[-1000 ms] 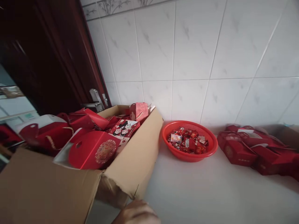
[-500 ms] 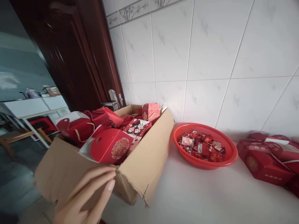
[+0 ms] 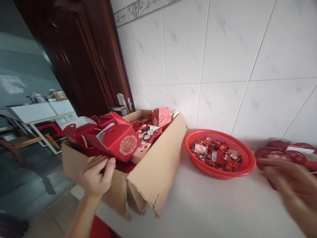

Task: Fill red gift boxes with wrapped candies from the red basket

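My left hand [image 3: 99, 175] is closed at the near side of a cardboard carton, thumb and fingers pinching the lower edge of a red gift box [image 3: 123, 140] with a round gold emblem. That gift box is tilted and sits slightly raised among several other red gift boxes in the carton [image 3: 158, 165]. My right hand [image 3: 292, 185], smeared by motion, is at the right, in front of a group of red gift boxes [image 3: 269, 153] and partly covering them. Its fingers point left, towards the rim of a red plastic basket [image 3: 220, 175].
Wrapped candies [image 3: 215, 155] in mostly red wrappers lie in the basket. Carton and basket stand on a white tabletop [image 3: 203, 205] against a tiled wall [image 3: 183, 56]. A dark wooden door [image 3: 81, 59] with a metal handle stands behind the carton. Another table [image 3: 37, 112] is at far left.
My left hand has moved from the carton's flap up to the emblem gift box and closed on it; that box has risen and tilted. My right hand has come into view at the right.
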`<state>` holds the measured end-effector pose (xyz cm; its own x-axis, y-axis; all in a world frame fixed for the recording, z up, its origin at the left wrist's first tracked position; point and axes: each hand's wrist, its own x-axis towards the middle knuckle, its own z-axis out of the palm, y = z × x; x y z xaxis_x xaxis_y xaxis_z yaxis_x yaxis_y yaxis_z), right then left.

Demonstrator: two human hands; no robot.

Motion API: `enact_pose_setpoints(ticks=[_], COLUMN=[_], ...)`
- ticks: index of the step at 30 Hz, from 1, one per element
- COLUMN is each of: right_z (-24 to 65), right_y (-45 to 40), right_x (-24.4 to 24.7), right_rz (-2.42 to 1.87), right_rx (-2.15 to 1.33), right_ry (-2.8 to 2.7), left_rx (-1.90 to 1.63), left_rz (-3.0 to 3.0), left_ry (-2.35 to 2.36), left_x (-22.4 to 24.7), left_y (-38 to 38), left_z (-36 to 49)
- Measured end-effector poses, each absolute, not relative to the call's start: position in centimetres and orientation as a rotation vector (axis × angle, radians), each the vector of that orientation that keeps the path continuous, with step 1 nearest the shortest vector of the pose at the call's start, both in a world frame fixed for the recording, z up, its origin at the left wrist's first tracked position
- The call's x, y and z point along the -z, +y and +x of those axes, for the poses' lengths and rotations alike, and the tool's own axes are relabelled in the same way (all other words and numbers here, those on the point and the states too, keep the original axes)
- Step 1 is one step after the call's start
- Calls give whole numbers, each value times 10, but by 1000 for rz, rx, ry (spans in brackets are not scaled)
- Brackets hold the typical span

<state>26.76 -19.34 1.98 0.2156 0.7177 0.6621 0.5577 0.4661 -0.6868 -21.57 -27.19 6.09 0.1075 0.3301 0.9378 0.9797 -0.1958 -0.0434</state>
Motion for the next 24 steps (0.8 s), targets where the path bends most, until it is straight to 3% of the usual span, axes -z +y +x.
enact_pose_setpoints(ticks=[5, 10, 24], right_z=[157, 81, 15], right_y=[-193, -182, -159], right_x=[-8, 16, 27], right_rz=[-788, -797, -641], right_rx=[-752, -1089, -1335], right_ry=[-2095, -2153, -2188], left_rx=[1096, 1102, 1223], left_rz=[-1505, -1470, -1405], left_ry=[-1281, -1360, -1285], left_x=[-60, -53, -45], left_y=[-265, -286, -285], left_z=[-231, -235, -240])
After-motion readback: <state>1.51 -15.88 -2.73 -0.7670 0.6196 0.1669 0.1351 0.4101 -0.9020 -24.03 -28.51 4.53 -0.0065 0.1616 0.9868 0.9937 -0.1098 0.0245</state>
